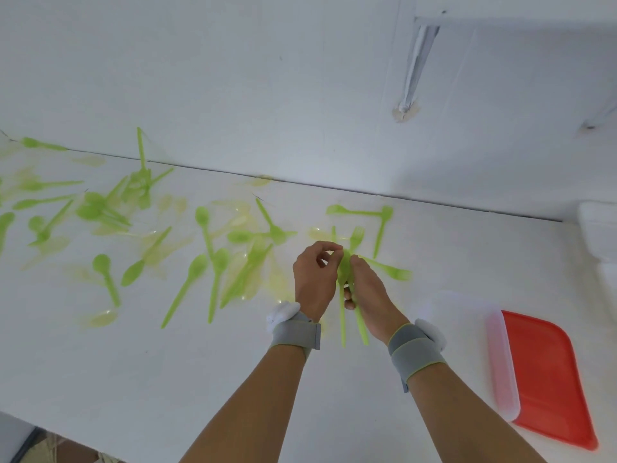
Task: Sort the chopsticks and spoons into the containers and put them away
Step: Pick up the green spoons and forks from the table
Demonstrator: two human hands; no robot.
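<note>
Many green plastic spoons (203, 272) and forks (356, 238) lie scattered over the white table (133, 362), mostly left of centre, mixed with pale clear wrappers. My right hand (369, 292) grips a small bunch of green spoons (343, 315), bowls up and handles pointing toward me. My left hand (315, 279) pinches the top of that bunch with thumb and fingertips. A green fork (394, 271) lies just right of my right hand. No chopsticks can be made out.
A clear container (500, 355) with a red lid (547, 379) beside it sits at the right near the table's front edge. A white box (601, 235) stands at the far right. The wall (300, 78) rises right behind the table.
</note>
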